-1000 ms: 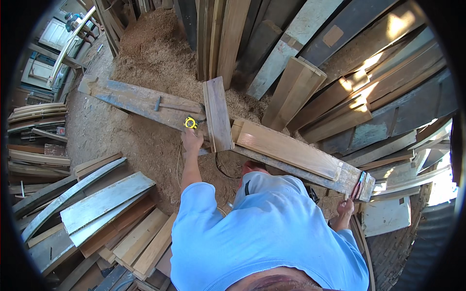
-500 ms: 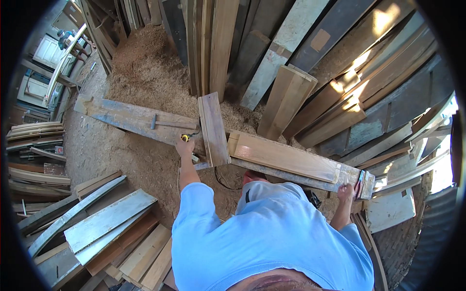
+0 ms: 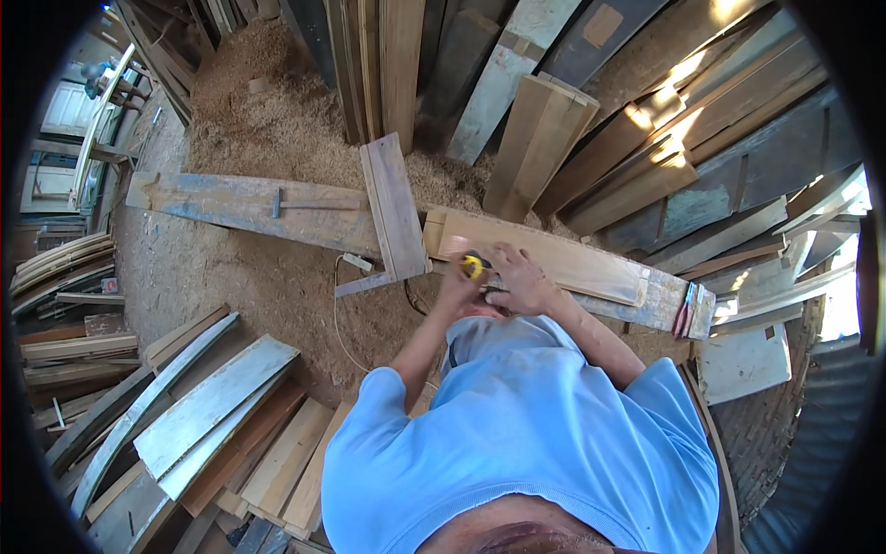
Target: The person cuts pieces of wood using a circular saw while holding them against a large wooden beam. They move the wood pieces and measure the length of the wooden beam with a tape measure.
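In my left hand (image 3: 455, 290) is a yellow and black tape measure (image 3: 474, 267), held in front of my waist at the near edge of the bench plank (image 3: 221, 214). My right hand (image 3: 522, 284) is right beside it, fingers apart and reaching toward the tape measure; whether they touch it is hard to see. Just beyond both hands, a light brown wooden panel (image 3: 563, 261) lies along the bench. To its left a shorter grooved board (image 3: 395, 208) rests across the plank. A hammer (image 3: 277, 203) lies farther left, and red-and-blue-handled pliers (image 3: 684, 312) lie at the bench's right end.
Tall boards (image 3: 399, 83) lean upright beyond the bench, above a heap of sawdust (image 3: 249, 102). Stacked planks (image 3: 217, 406) cover the ground at my near left. A pale cord (image 3: 338, 319) trails on the ground from a white power strip (image 3: 356, 262).
My left hand has brought the tape measure rightward from the bench's left part to my waist. My right hand has left the bench's right end and come in beside it.
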The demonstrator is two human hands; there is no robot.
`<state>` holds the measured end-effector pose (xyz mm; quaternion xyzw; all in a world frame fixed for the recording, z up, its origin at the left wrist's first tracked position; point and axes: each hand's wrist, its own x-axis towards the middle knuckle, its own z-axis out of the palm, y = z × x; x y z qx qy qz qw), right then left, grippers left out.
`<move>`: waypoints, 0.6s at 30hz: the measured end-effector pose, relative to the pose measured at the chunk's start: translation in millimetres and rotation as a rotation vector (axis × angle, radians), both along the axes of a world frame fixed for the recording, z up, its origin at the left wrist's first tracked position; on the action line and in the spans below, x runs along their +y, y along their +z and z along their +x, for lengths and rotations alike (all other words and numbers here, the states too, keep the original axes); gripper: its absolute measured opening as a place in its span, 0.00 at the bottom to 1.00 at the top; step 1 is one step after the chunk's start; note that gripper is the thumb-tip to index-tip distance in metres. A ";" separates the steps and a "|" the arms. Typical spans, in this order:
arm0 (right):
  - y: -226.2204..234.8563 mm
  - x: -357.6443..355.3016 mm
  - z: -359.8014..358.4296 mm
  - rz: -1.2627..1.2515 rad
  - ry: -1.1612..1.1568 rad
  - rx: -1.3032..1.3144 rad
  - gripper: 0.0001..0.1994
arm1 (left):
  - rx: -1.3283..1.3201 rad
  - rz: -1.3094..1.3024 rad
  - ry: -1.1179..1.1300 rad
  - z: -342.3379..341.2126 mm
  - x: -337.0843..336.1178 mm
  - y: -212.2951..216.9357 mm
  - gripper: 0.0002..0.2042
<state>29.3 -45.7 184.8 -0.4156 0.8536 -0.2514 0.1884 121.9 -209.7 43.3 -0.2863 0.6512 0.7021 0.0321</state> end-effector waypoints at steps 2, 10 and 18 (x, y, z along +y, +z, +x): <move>2.5 3.8 17.8 0.214 -0.005 -0.080 0.42 | 0.007 0.137 -0.009 3.9 34.8 -15.2 0.29; -36.9 81.0 6.1 -0.081 -0.276 -0.690 0.34 | -0.295 0.962 -0.230 6.4 34.5 9.7 0.19; -43.8 95.7 39.2 0.155 -0.204 -0.309 0.38 | -0.316 0.873 -0.230 15.3 66.0 21.7 0.12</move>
